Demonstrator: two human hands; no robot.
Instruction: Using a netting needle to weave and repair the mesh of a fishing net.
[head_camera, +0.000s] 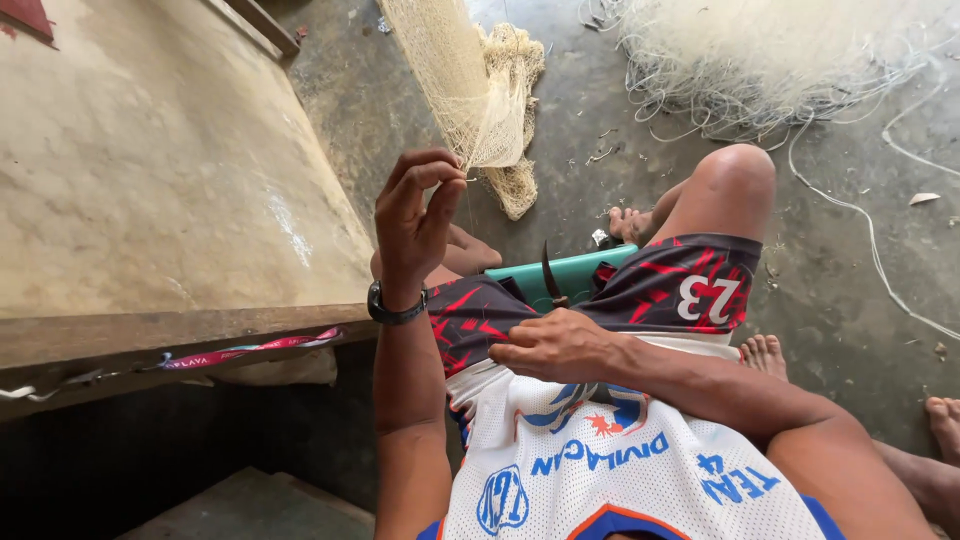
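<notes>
My left hand (415, 215) is raised, its thumb and fingers pinched on the lower edge of a cream fishing net (480, 100) that hangs down from above. A thin thread runs down from the pinch. A black watch (395, 308) is on that wrist. My right hand (555, 345) rests on my lap, closed around the handle of a small dark curved blade (550, 275) that points upward. I sit on a green stool (585, 268) with my right knee (735, 170) bent up.
A concrete slab with a wooden edge (150, 180) stands close on my left, a pink ribbon (250, 348) lying along it. A loose pile of pale net and line (780, 60) lies on the floor at the far right. Another person's bare feet (765, 352) are at my right.
</notes>
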